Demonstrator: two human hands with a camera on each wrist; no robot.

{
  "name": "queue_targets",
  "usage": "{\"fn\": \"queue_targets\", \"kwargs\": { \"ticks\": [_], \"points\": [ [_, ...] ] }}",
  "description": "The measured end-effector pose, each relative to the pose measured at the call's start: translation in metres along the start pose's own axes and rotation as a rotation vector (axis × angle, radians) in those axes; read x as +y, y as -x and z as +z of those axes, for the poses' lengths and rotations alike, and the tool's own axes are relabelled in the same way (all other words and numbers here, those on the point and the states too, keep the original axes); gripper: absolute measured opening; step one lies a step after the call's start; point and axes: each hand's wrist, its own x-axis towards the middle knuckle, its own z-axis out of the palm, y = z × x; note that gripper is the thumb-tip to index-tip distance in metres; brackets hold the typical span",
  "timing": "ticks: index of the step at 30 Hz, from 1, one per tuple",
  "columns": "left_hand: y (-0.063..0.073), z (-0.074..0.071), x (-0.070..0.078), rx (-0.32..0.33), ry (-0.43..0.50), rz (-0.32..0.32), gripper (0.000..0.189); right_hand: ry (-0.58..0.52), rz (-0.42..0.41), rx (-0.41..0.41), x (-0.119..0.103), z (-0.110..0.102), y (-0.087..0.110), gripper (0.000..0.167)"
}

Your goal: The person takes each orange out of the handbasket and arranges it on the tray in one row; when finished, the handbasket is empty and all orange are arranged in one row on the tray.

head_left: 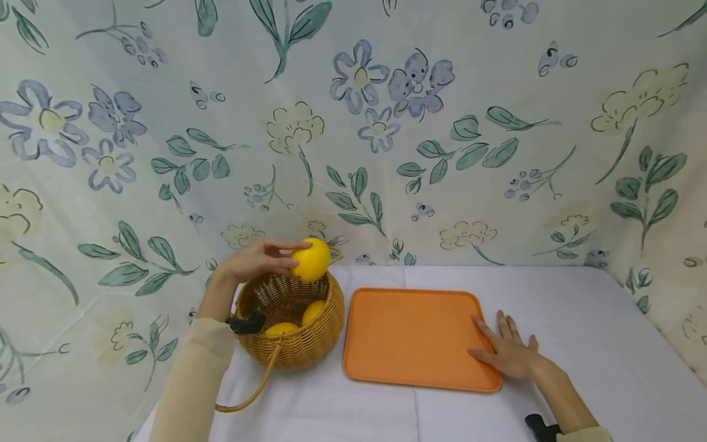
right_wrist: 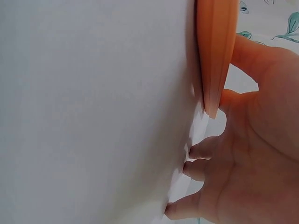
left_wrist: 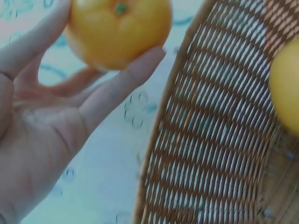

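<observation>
Over the far rim of the wicker basket (head_left: pixel 317 347), my left hand (head_left: pixel 259 261) holds a round orange (head_left: pixel 311 260) between thumb and fingers. The fruit's skin looks yellow in the head view, and the left wrist view shows a small green stem end on it. Two more such fruits (head_left: pixel 313 312) lie inside the basket, partly hidden by its rim. My right hand (head_left: pixel 510 353) rests at the right edge of the orange tray (head_left: pixel 414 337), with thumb and index finger over its rim. The other fingers are spread, their tips down on the white cloth.
A white cloth (head_left: pixel 552 294) covers the table under the basket and tray. The basket's thin handle (head_left: pixel 256 393) hangs down toward the front. Behind the table hangs a floral curtain (head_left: pixel 353 153), which also runs along the left and right sides.
</observation>
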Motion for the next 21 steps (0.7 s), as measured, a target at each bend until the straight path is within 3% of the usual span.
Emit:
{"fn": "queue_targets", "kwargs": {
  "ticks": [5,14,21],
  "points": [
    [-0.014,0.025,0.010,0.081,0.072,-0.012,0.049,0.007,-0.003,0.004,0.001,0.001,0.000,0.095],
    [-0.040,0.076,0.032,0.165,0.094,-0.013,0.047,0.007,-0.002,0.005,0.002,0.001,0.000,0.095],
    [-0.063,0.111,0.028,0.199,0.102,-0.026,0.045,0.015,-0.004,0.000,0.004,0.003,-0.002,0.094]
  ]
}}
